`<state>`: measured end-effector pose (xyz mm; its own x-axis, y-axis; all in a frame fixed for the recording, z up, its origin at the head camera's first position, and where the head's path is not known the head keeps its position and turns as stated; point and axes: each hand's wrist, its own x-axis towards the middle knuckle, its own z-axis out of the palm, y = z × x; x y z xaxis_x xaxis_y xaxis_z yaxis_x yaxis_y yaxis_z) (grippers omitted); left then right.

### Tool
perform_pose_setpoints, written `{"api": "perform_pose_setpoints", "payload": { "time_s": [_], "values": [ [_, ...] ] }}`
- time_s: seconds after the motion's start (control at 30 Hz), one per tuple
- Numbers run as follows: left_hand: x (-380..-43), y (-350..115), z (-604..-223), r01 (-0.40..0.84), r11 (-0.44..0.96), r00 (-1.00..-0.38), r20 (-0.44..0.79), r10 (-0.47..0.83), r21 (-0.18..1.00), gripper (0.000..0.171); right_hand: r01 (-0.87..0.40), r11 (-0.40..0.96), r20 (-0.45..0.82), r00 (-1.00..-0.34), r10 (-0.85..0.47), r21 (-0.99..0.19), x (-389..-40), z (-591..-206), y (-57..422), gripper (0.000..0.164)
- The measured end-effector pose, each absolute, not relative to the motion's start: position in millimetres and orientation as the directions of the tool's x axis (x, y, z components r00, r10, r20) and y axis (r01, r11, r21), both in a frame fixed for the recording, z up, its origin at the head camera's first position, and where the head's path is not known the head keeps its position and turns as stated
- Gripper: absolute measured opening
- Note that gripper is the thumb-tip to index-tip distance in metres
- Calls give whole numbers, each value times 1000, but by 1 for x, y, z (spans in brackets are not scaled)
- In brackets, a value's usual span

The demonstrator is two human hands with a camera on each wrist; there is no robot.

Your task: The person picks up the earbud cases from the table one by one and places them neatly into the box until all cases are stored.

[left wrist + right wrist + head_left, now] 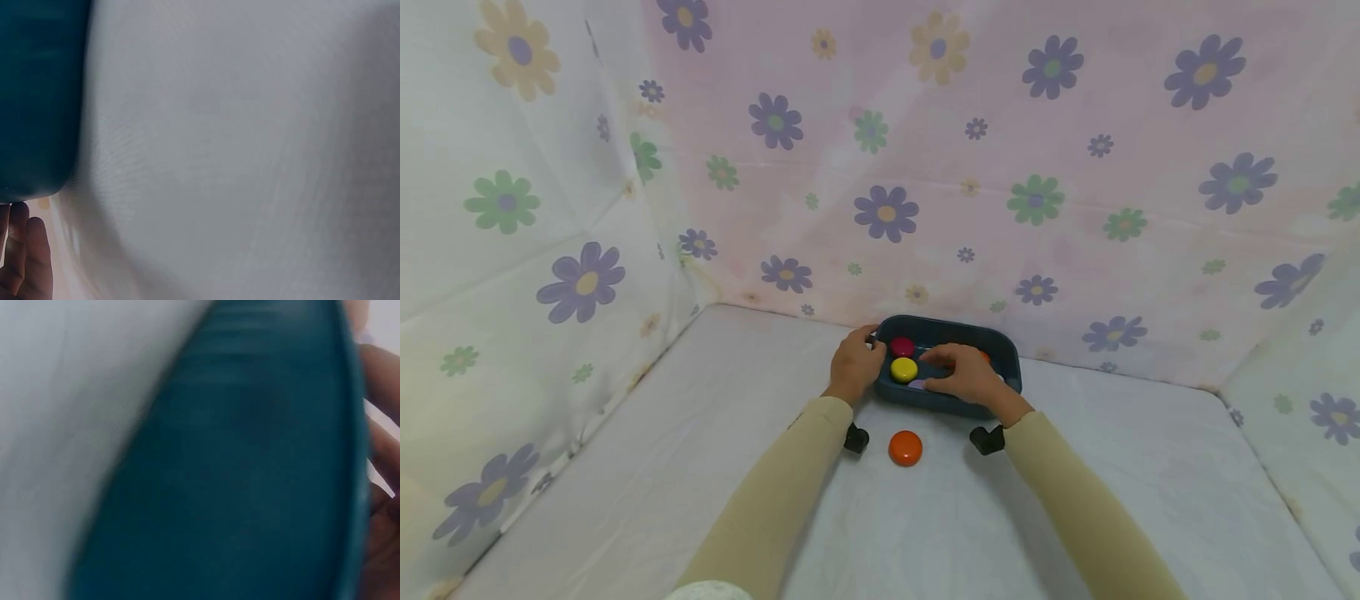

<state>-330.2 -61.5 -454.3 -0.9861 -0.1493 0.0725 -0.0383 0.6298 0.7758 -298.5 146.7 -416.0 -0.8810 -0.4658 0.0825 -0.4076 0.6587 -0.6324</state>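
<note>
- Spreading under everything, one white table [880, 533]; the tray probably stays steadier resting flat on it than lifted.
- One dark blue tray [925, 401], toward the back of the table; best kept from sliding while a hand works inside.
- Two hands. The left hand [854, 364] touches the tray's left end; whether it pinches the rim I cannot tell. A light, even hold there should do. The right hand [964, 375] is over the tray, thumb and fingers parted, nothing seen between them; reaching in from above would best spare the neighbouring discs.
- At least five discs: in the tray one dark red disc [902, 347], one yellow disc [904, 370], one lilac disc [917, 384] and one orange piece [985, 357], mostly hidden; on the table, before the tray, another orange disc [906, 448].
</note>
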Motion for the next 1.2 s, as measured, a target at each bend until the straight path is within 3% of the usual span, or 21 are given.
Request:
{"api": "perform_pose_setpoints", "payload": {
  "time_s": [0.4,0.73,1.2],
  "values": [
    [-329,-60,-453,-36,624,-984,80,-157,780,45,-320,720,-59,-892,-447,-616,-317,-431,143,37],
    [-329,-61,-454,-34,623,-985,78,-153,782,46,-360,735,-138,-842,-521,-574,-325,-429,140,29],
    [-329,-59,-453,-70,628,-984,50,-171,775,45,-341,720,-200,-810,-551,-604,-329,-432,139,32]
  ]
}}
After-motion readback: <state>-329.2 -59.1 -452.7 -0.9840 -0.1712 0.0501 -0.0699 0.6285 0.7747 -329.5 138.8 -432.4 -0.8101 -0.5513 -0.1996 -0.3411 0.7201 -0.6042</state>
